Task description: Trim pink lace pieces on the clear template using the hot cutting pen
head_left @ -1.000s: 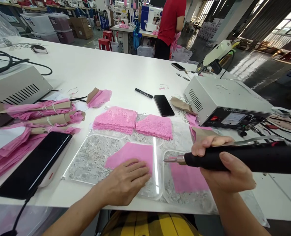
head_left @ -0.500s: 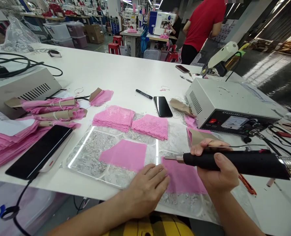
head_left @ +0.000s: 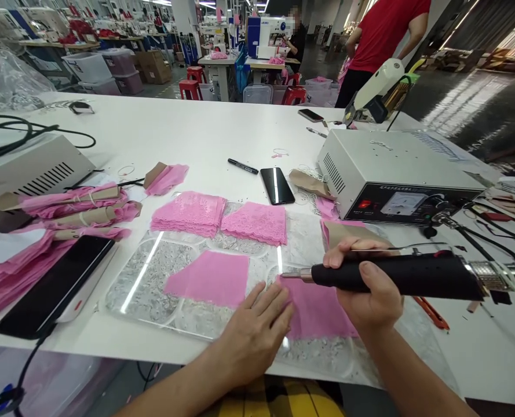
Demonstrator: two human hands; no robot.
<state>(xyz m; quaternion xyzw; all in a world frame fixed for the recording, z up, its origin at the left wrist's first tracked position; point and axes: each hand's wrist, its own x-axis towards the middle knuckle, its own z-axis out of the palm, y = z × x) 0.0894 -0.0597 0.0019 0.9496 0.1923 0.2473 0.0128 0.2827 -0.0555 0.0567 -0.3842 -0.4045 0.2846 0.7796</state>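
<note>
My right hand [head_left: 370, 289] is wrapped round a black handheld ultrasonic cutter [head_left: 396, 281], whose metal tip points left. That tip is at the upper left corner of a pink fabric piece [head_left: 320, 313]; whether it touches I cannot tell. My left hand [head_left: 259, 330] lies flat, fingers outstretched, at the left edge of this piece. Left of it lies another pink fabric piece [head_left: 214, 278] with a slanted side. Both rest on a clear plastic template [head_left: 138, 289]. Behind them sit two stacks of pink lace pieces, a left stack [head_left: 187, 213] and a right stack [head_left: 255, 223].
A grey control box [head_left: 396, 168] with a dial stands at right. A phone [head_left: 277, 185] and a marker [head_left: 243, 166] lie mid-table. At left are a large black phone [head_left: 57, 284], pink fabric bundles [head_left: 79, 202] and another grey box [head_left: 35, 174]. An orange knife [head_left: 431, 314] lies at right.
The view has shifted slightly, so most things sit further left. My hands keep nearly the same place over the fabric. The person in red at the back now appears further right.
</note>
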